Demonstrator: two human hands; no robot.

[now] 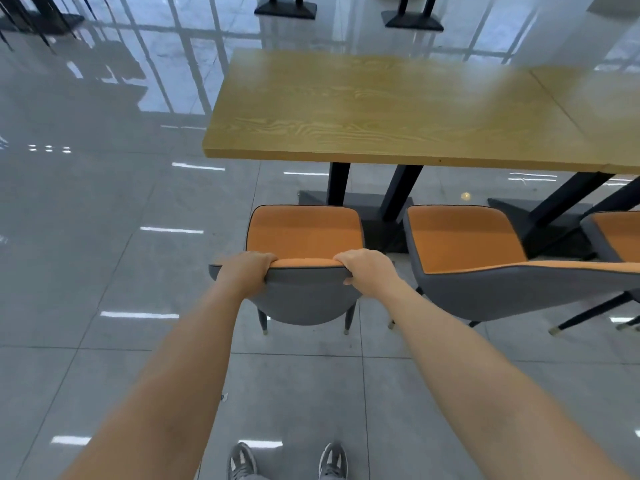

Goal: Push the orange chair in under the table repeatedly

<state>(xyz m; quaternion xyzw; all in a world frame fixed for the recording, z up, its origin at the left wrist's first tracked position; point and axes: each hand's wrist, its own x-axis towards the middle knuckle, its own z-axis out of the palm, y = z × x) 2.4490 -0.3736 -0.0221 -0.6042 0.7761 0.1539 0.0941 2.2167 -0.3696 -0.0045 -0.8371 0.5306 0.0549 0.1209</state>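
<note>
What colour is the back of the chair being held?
Grey outside, orange inside with dark piping; head view.

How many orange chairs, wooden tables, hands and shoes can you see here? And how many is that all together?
Orange chairs: 3, the held one, the next, one cut off at the right edge
Wooden tables: 2, and
Hands: 2, left and right
Shoes: 2, and
Total: 9

chair (304,233): orange seat, grey back shell, black piping
table (363,109): yellow-tan woodgrain top, black legs
floor (86,271): glossy grey tiles
sneakers (242,462): grey, white laces
</note>
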